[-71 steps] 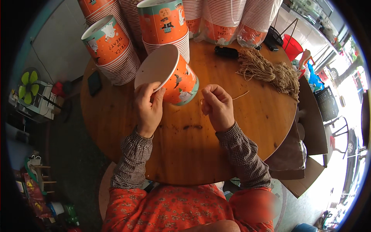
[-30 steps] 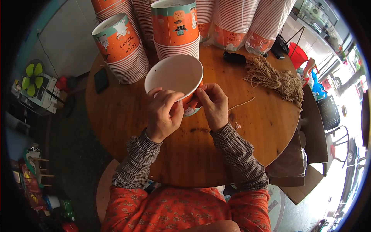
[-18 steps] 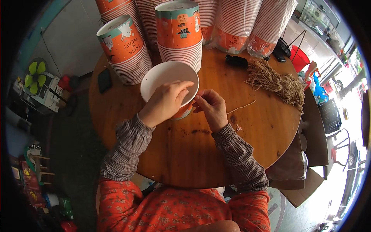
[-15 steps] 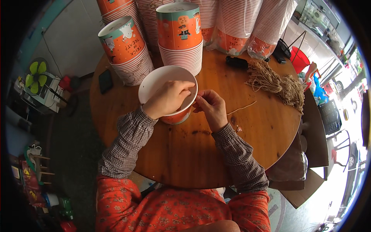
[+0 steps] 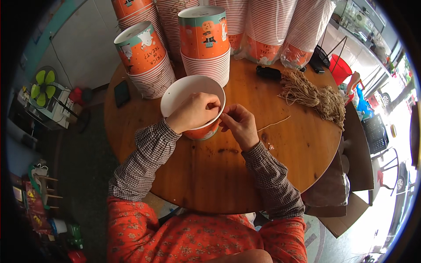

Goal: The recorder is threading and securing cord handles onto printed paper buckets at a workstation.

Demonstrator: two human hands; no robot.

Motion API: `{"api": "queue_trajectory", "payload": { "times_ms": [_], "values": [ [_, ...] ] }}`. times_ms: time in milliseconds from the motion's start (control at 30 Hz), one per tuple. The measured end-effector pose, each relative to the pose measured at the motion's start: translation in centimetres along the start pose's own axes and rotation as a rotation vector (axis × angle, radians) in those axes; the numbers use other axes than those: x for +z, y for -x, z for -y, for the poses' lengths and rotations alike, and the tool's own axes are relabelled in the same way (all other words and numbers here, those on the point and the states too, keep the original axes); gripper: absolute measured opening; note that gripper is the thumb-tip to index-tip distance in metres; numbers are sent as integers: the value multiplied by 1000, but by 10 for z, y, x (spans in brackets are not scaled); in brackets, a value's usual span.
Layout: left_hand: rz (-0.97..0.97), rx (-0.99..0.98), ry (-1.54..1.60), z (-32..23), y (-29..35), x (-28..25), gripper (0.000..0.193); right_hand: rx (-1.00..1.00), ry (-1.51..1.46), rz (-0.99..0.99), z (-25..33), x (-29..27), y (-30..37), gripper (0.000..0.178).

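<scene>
A paper bucket [image 5: 170, 101], white inside and orange and teal outside, stands upright on the table in front of me. My left hand [image 5: 198, 109] reaches over its near rim, with the fingers curled against the inner right wall. Outside that wall, my right hand [image 5: 239, 124] pinches close to the rim, opposite the left fingertips. Whatever the fingers hold is too small or hidden to make out. A short piece of tan cord [image 5: 275, 123] lies on the table beside the right hand; its near end disappears behind that hand. A small dark hole shows in the bucket's left wall.
Upside-down stacks of orange buckets [image 5: 204, 39] line the table's far side, some in clear plastic [image 5: 268, 26]. A bundle of tan cords [image 5: 313, 96] lies at the right, near a black object [image 5: 268, 72]. A dark phone [image 5: 122, 93] rests on the wooden table's [image 5: 206, 184] left.
My left fingers have curled in closer to the right inner wall. The right hand stays pinched outside the rim. The view has shifted slightly.
</scene>
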State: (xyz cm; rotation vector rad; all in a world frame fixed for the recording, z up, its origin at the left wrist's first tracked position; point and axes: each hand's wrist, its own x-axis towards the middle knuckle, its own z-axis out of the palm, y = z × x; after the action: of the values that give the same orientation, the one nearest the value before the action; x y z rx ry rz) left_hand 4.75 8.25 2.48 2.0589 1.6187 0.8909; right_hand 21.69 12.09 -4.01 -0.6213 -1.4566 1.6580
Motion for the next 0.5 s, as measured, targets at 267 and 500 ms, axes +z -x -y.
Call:
{"api": "queue_trajectory", "payload": {
  "times_ms": [267, 500],
  "values": [
    [-166, 66, 174, -4, 8, -9, 4, 9, 64, -19, 29, -19, -2, 18],
    [-240, 318, 47, -30, 10, 4, 2, -129, 215, 23, 28, -7, 5, 14]
  ]
}}
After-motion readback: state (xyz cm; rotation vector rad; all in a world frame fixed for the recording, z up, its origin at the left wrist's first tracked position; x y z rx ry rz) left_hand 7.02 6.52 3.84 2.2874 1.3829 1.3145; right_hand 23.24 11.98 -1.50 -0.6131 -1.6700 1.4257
